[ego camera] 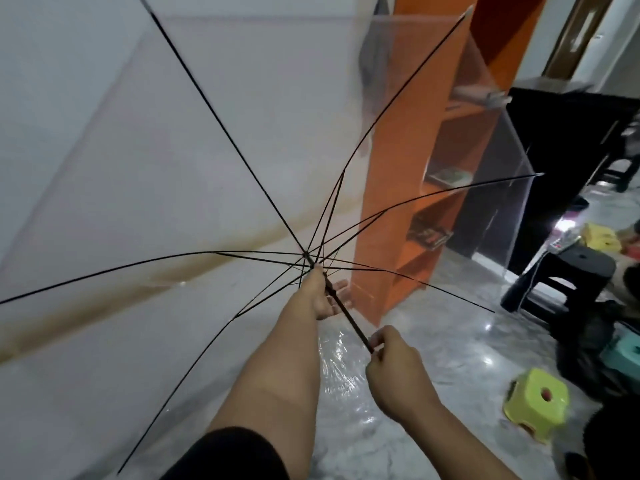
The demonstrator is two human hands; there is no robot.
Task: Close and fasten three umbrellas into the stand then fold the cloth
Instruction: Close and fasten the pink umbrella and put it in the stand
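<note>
A clear plastic umbrella with thin black ribs is spread wide open in front of me, its canopy facing away. My right hand grips the lower end of its black shaft. Higher up, my left hand rests against the shaft just below the hub where the ribs meet, fingers spread apart. Crumpled clear plastic lies on the floor beneath my arms; I cannot tell whether it belongs to another umbrella. No umbrella stand or cloth is visible.
An orange shelf unit stands straight ahead behind the canopy. A black stool and a black cabinet are at the right. A lime green stool sits on the marble floor at the lower right. A white wall fills the left.
</note>
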